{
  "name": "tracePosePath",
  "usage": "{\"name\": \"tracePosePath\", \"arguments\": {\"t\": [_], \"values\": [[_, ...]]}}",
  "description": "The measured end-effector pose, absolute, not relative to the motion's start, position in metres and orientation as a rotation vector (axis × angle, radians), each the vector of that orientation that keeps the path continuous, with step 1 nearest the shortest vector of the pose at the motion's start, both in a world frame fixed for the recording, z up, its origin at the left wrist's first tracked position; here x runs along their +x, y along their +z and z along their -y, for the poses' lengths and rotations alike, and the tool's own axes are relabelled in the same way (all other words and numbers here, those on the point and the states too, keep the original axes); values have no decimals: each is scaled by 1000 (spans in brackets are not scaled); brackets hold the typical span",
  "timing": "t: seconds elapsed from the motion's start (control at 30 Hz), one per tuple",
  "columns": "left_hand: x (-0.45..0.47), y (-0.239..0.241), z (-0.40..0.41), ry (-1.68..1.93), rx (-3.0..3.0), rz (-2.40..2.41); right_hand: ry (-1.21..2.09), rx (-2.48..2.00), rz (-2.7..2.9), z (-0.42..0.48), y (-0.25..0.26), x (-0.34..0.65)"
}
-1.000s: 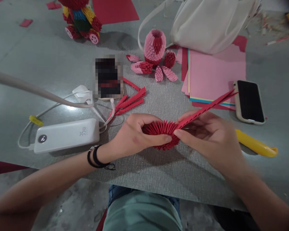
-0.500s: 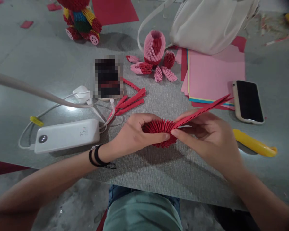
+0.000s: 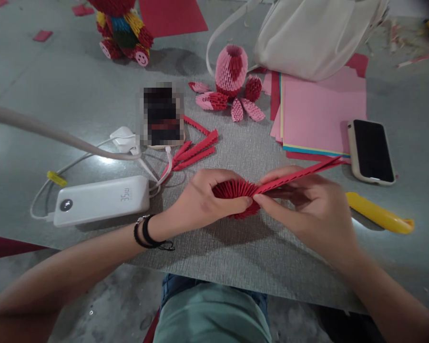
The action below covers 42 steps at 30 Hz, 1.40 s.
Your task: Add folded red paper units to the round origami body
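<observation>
The left hand [image 3: 209, 197] clasps a pleated red piece [image 3: 232, 190] as the right hand [image 3: 318, 209] pinches a strip [image 3: 296, 176] slanting rightward from its edge.

A rounded red paper piece [image 3: 236, 188] is built of many narrow folds packed side by side, their sharp tips standing out as a spiky rim. It sits over the worktop [image 3: 214, 255], near the front edge, partly covered by the left hand [image 3: 212, 197]. A long, straight red paper strip [image 3: 296, 174], notched along its side, meets the piece's right side, pinched there by the right hand [image 3: 316, 205]. It slants up rightward to a forked, pointed end.
</observation>
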<state>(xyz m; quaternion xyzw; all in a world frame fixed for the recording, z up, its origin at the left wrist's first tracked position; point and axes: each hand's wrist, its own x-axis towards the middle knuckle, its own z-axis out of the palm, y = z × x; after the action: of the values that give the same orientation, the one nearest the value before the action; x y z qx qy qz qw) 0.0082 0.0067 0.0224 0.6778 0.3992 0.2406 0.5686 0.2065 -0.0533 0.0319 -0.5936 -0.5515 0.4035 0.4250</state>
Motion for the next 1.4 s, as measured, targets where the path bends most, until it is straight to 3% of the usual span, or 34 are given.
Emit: {"name": "tracePosePath", "arguments": {"t": [0.23,0.63,0.9,1.4], "values": [[9,23,-7,574,1596,-924,1198,-1447,1241,48,35,211],[8,17,-8,637,1339,-835,1179,-1337,1094,38,21,225],[6,13,-8,654,1166,-819,1526,-1320,858,36,29,219],[5,23,-8,573,1238,-852,1659,-1345,807,35,32,219]]}}
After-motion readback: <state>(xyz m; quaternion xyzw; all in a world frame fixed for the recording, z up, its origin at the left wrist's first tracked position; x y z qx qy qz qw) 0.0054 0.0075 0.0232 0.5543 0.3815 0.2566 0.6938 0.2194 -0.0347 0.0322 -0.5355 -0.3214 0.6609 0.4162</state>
